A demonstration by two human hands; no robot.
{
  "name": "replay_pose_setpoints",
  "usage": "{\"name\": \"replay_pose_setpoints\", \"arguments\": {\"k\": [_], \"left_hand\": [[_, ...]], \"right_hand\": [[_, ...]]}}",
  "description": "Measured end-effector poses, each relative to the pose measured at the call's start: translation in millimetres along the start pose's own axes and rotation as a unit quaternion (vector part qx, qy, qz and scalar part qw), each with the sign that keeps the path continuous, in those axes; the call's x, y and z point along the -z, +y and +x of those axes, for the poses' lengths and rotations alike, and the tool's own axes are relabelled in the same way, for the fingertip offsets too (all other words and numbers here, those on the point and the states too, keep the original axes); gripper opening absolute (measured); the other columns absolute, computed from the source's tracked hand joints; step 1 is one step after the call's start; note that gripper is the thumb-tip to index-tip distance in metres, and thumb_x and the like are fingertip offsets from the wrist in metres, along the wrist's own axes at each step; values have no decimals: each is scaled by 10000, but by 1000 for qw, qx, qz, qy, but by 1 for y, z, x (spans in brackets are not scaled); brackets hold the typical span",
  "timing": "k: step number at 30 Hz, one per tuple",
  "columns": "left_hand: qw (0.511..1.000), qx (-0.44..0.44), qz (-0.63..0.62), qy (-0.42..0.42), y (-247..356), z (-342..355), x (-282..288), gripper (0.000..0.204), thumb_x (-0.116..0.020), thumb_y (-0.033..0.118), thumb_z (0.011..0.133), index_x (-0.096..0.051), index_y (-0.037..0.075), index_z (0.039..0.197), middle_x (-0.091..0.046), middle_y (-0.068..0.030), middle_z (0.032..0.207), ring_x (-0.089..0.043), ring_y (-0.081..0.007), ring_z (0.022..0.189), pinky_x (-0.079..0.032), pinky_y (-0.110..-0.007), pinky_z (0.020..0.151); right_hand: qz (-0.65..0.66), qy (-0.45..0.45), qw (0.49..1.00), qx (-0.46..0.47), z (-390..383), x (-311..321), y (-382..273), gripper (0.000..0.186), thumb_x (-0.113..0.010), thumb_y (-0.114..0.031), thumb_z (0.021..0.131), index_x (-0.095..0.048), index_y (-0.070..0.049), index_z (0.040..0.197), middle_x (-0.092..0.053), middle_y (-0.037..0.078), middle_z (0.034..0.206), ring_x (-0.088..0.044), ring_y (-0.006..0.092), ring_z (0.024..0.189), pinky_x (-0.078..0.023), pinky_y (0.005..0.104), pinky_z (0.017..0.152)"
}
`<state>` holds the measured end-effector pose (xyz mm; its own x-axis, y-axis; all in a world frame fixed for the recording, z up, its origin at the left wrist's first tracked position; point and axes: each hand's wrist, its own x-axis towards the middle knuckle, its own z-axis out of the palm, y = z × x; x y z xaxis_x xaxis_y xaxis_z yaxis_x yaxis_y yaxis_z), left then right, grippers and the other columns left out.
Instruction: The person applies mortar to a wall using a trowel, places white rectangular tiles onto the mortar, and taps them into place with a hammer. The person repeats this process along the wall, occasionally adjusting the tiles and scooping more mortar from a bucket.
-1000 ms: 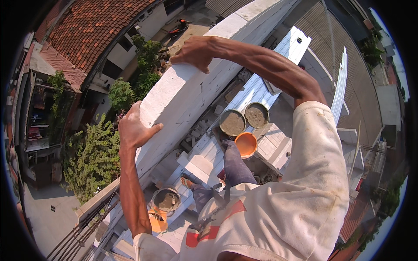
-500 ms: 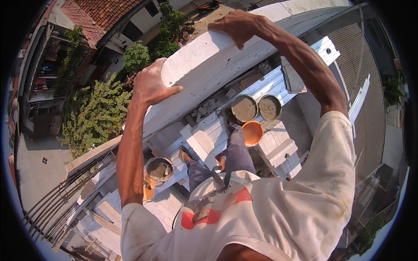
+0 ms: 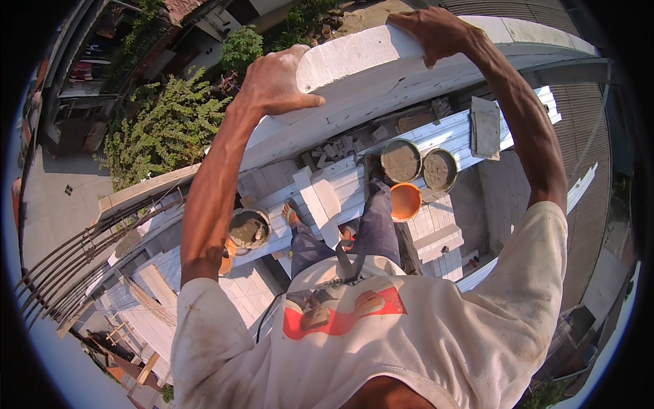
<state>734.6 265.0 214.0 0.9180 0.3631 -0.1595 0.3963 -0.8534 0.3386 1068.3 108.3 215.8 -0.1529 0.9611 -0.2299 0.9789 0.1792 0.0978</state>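
Observation:
A white lightweight concrete block [image 3: 357,63] lies along the top of the white block wall [image 3: 409,85], at the far side in front of me. My left hand [image 3: 276,83] grips its left end, with the thumb along the near face and the fingers partly hidden behind. Near its right end, my right hand [image 3: 434,34] wraps over the top, the thumb hanging down the near face. Both arms are stretched out. The block's underside and the joint below it cannot be made out clearly.
Below stand two buckets of wet mortar [image 3: 400,161], an orange bucket [image 3: 406,202], and another mortar bucket [image 3: 248,228] at the left. My feet are on ribbed metal sheets [image 3: 351,184] beside loose blocks [image 3: 317,198]. Bent rebar [image 3: 75,245] sticks out at the left.
The view has turned, so the block and both hands sit farther right in the picture. Both hands keep their hold; whether the block slid along the wall, I cannot tell.

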Motion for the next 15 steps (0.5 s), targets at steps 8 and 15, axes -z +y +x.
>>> {"name": "replay_pose_setpoints", "arguments": {"k": [8,15], "left_hand": [[1000,13,-1,9,5,4,-1,1106,-872,556,538,-557,1,1441,-704,-271,1243,-709,-391,1122,-550,-423,1025],[1000,12,-3,2,10,2,10,1121,-889,529,570,-489,25,1488,-679,-257,1304,-693,-404,1159,-548,-455,1036]], "right_hand": [[14,-16,996,-81,1,-17,-6,1264,-1006,-181,357,-462,-184,1499,-697,72,1266,-710,296,1075,-598,454,975],[29,202,964,-174,-44,-1,-57,1265,-991,-191,537,-327,-355,1601,-454,42,1590,-411,305,1486,-246,603,1283]]}}
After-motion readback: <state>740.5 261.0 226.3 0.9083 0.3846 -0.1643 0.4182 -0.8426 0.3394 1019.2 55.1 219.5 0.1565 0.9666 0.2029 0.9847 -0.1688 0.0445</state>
